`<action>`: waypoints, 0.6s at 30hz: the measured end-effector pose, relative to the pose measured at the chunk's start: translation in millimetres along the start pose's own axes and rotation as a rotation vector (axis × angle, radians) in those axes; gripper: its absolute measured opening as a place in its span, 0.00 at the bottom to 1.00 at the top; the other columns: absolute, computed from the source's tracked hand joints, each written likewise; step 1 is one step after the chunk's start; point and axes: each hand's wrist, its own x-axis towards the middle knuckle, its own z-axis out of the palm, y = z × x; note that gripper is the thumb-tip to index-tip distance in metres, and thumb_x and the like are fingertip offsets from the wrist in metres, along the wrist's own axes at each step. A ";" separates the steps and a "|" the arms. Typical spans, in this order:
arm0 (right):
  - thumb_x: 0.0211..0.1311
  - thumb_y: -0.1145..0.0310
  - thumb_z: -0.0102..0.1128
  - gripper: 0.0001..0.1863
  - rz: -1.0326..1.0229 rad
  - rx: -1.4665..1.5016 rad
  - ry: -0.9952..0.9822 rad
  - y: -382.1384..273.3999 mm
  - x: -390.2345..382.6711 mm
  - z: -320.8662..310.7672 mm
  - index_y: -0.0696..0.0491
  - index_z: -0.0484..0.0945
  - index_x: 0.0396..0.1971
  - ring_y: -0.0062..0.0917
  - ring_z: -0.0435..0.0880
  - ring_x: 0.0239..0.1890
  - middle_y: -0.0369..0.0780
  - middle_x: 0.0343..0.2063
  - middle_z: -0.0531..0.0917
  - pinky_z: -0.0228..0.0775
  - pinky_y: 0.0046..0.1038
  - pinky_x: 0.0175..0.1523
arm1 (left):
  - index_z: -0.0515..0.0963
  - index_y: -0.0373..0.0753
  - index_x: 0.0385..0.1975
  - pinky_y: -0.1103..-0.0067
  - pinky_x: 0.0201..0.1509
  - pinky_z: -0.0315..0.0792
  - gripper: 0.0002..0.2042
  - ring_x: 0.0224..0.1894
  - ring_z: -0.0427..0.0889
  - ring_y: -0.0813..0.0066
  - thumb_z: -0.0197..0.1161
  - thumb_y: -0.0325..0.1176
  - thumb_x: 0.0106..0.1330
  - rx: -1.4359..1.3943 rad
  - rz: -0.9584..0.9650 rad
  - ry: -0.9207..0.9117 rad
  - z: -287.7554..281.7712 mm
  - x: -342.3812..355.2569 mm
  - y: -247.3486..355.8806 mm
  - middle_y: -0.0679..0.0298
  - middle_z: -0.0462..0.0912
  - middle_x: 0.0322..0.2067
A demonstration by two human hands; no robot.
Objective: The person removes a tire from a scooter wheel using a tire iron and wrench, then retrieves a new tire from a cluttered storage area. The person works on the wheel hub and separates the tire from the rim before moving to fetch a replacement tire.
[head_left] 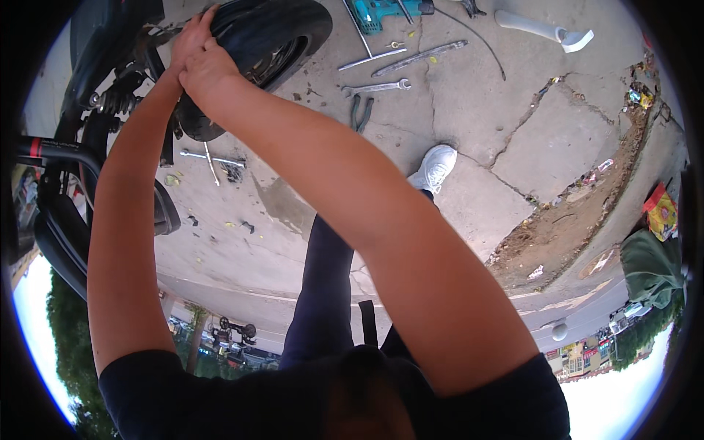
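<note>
This is looking like an outdoor roadside repair spot for two-wheelers. Cracked concrete ground (469, 110) is lying open to the sky, with trees and a street showing at the rim. Tools are lying scattered on it: a wrench (375, 87), pliers (360, 111), a cross-shaped wheel wrench (212, 158), a long flat bar (419, 58) and a teal power tool (381, 12). A black tyre (268, 37) on a motorbike frame (88, 95) is standing beside them.
</note>
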 end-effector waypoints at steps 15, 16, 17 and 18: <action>0.54 0.66 0.55 0.10 0.198 0.231 0.413 -3.4 -45.7 37.6 0.44 0.83 0.35 0.25 0.73 0.48 0.32 0.36 0.81 0.52 0.34 0.59 | 0.65 0.55 0.61 0.64 0.49 0.70 0.27 0.46 0.74 0.48 0.56 0.54 0.61 0.161 -0.110 -0.146 8.0 29.0 -2.6 0.51 0.74 0.44; 0.52 0.67 0.55 0.09 0.219 0.276 0.511 -1.5 -50.1 39.7 0.45 0.83 0.31 0.25 0.74 0.45 0.33 0.33 0.81 0.55 0.31 0.56 | 0.65 0.55 0.61 0.64 0.49 0.70 0.27 0.46 0.74 0.47 0.56 0.54 0.61 0.179 -0.111 -0.158 5.3 32.6 3.7 0.51 0.74 0.44; 0.52 0.67 0.55 0.08 0.216 0.272 0.516 -1.1 -57.6 39.6 0.46 0.83 0.30 0.25 0.74 0.44 0.33 0.32 0.81 0.55 0.31 0.56 | 0.65 0.55 0.61 0.63 0.49 0.70 0.27 0.46 0.74 0.47 0.56 0.54 0.61 0.191 -0.119 -0.172 6.2 30.8 4.4 0.51 0.74 0.44; 0.51 0.68 0.55 0.08 0.213 0.268 0.522 -2.7 -66.2 39.0 0.46 0.83 0.30 0.25 0.74 0.43 0.33 0.31 0.80 0.55 0.31 0.56 | 0.65 0.58 0.61 0.61 0.46 0.71 0.28 0.43 0.75 0.46 0.55 0.57 0.61 0.149 -0.079 -0.124 3.9 27.6 3.3 0.50 0.74 0.40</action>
